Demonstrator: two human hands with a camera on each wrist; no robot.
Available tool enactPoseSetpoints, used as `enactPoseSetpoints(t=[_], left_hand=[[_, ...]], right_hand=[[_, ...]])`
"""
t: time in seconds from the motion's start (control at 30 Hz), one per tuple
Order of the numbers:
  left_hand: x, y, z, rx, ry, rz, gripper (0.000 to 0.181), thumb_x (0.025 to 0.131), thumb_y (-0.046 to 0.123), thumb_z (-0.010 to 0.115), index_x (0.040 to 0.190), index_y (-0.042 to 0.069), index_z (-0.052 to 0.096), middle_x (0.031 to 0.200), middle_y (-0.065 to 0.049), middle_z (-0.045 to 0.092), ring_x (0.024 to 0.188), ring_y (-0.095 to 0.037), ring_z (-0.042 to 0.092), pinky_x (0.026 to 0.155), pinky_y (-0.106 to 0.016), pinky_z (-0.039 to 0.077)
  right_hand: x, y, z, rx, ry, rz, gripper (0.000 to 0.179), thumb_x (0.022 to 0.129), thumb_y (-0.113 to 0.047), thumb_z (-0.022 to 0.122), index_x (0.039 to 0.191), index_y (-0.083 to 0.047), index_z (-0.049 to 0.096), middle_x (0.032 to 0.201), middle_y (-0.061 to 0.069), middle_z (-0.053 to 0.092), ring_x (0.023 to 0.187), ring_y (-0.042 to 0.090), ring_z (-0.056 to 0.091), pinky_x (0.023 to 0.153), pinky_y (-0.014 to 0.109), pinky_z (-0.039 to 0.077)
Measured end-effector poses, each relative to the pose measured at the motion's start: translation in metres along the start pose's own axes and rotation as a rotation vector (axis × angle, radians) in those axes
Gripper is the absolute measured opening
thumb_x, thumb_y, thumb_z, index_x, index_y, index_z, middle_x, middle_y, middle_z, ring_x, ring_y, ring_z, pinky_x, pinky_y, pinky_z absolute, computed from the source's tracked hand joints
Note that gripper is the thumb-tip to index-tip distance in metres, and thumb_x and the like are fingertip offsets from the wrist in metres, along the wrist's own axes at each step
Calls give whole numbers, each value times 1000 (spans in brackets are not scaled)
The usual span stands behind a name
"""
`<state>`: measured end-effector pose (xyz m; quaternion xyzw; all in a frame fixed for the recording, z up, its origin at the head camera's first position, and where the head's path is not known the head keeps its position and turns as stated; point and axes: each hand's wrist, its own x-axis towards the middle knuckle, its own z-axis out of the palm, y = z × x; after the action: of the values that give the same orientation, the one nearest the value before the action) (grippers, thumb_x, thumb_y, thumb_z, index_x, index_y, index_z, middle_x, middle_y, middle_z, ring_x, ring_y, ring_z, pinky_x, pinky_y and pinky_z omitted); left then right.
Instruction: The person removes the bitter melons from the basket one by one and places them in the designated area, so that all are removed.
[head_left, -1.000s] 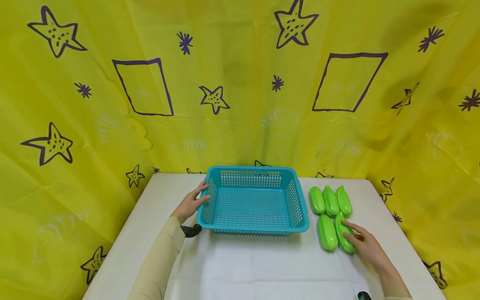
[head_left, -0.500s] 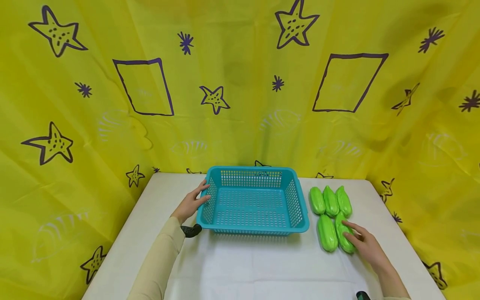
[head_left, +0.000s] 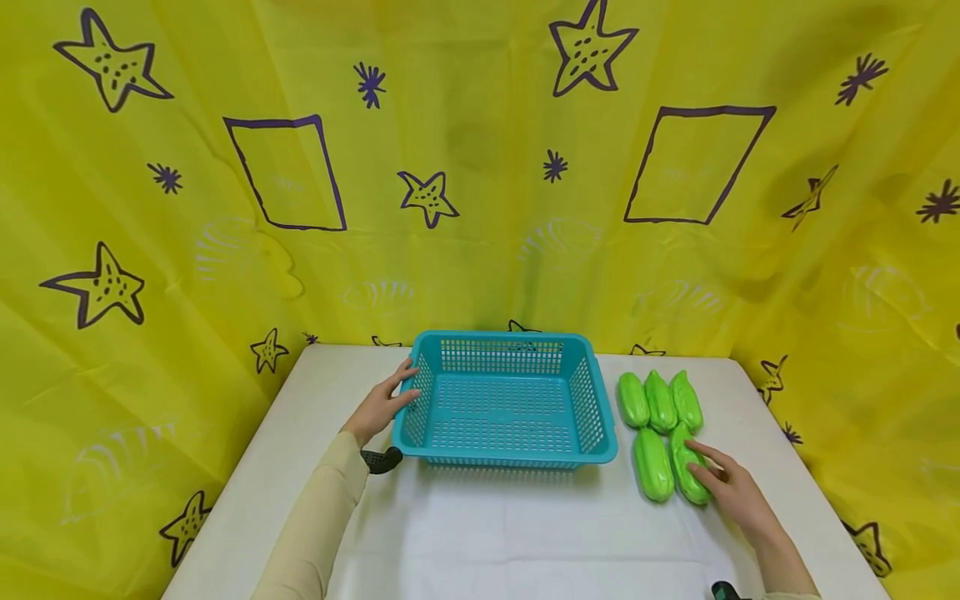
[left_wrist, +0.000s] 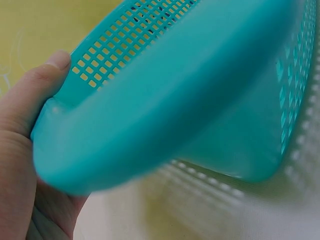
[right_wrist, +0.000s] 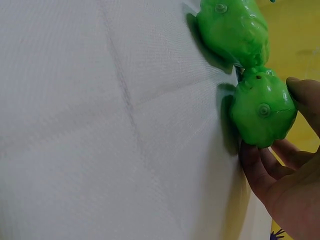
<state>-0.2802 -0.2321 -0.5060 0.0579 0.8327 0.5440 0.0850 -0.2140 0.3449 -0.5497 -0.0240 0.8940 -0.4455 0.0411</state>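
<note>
My left hand grips the left rim of a turquoise plastic basket, thumb over the wall and fingers beneath the rim in the left wrist view. The basket has a lattice of holes and nothing in it. At the right, my right hand holds a glossy green ribbed toy gourd by its outer side. In the right wrist view the thumb lies along one side of this gourd and the fingertips curl against the other. Another green gourd lies right beside it.
Behind the front pair, three more gourds lie in a row on the white-covered table. Yellow curtains with drawn stars enclose the back and both sides. Black wrist devices sit by the left wrist and right wrist.
</note>
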Motion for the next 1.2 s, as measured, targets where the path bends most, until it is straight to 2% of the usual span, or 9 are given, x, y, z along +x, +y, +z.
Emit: enactPoseSetpoints(t=[0.1,0.17,0.23,0.33,0.47,0.6,0.7,0.9,1.2], left_hand=[[0,-1,0,5,-7,7,61,101,34,55,155,19,31,163,11,9,150,-28,5,111,-55,32],[0,-2,0,3,-12,11,61,101,35,55,155,19,31,163,11,8,150,-28,5,111,-56,32],[0,-2,0,2,-12,13,61,100,36,55,155,19,31,163,11,8,150,-29,4,110,-56,32],[0,-2,0,0,-6,11,61,100,36,55,154,19,32,163,11,9,150,-30,5,110,-57,32],[2,-2,1,1,-4,11,60,101,33,55,154,19,32,163,10,9,150,-30,5,109,-57,33],[3,-2,1,-3,-10,12,60,101,33,55,154,19,32,163,10,9,150,-30,5,109,-57,33],[3,-2,2,-5,-9,14,61,100,35,56,154,19,32,163,11,9,150,-30,6,109,-56,34],[2,-1,1,10,5,12,61,100,35,56,154,18,33,163,10,10,150,-29,7,110,-54,33],[0,0,0,92,33,37,60,100,32,57,153,14,35,163,4,13,148,-34,15,110,-54,34]], right_hand=[[-1,0,-1,9,-13,33,61,101,-38,54,145,1,42,150,34,29,131,58,31,94,35,45],[-3,0,-1,19,-18,46,62,101,-39,53,146,2,40,150,35,26,131,60,29,100,54,40],[-4,0,-1,21,-19,48,62,101,-38,53,146,2,39,150,36,25,131,61,28,100,60,37],[-5,1,-1,9,-8,36,60,102,-38,53,146,1,41,150,35,27,130,60,30,96,42,44],[-4,2,-1,-13,9,24,59,101,-38,53,145,0,43,148,34,32,130,57,34,84,23,41],[-3,2,-2,-5,14,33,60,101,-39,53,145,1,43,148,34,32,131,58,32,95,43,43],[-3,2,-3,10,5,44,62,101,-40,53,145,2,41,149,36,28,131,60,29,100,60,36],[-3,2,-6,-32,16,45,62,101,-40,53,145,1,42,149,35,30,129,57,36,95,44,43],[-4,-1,-7,-48,11,23,60,102,-38,53,145,2,41,147,34,32,126,52,42,91,44,46]])
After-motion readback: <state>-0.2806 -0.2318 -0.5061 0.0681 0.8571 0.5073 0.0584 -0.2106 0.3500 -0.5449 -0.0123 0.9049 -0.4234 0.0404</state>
